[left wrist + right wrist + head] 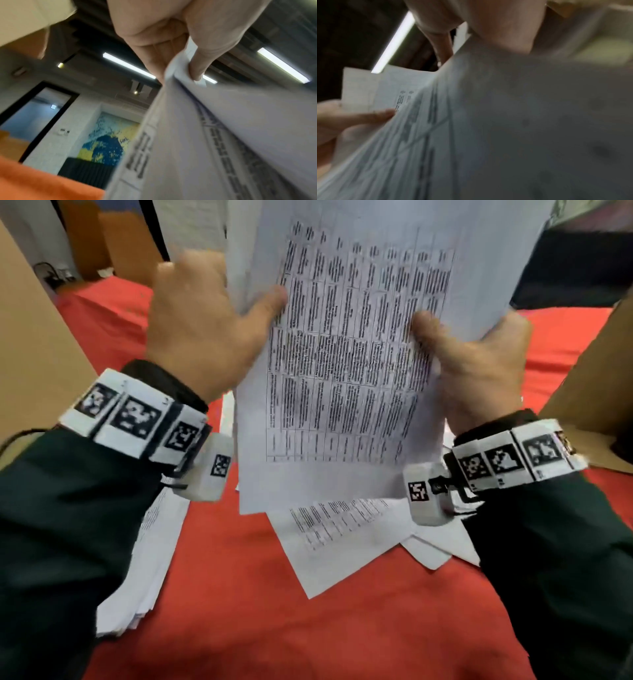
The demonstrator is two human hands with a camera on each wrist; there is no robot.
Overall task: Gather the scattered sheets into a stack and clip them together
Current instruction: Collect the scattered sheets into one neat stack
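I hold a bundle of printed sheets [346,364] upright above the red table. My left hand [205,326] pinches the bundle's left edge, thumb on the printed front and fingers behind. My right hand [472,354] grips the right edge the same way. In the left wrist view the thumb [202,59] presses the paper [223,135] against the fingers. The right wrist view shows blurred sheets [488,135] with my right thumb on them. Loose sheets [342,539] lie on the table below the bundle. No clip is visible.
A thick pile of paper [144,570] lies at the left on the red tablecloth [308,628]. Cardboard panels stand at the left [30,337] and the right [589,392] of the table.
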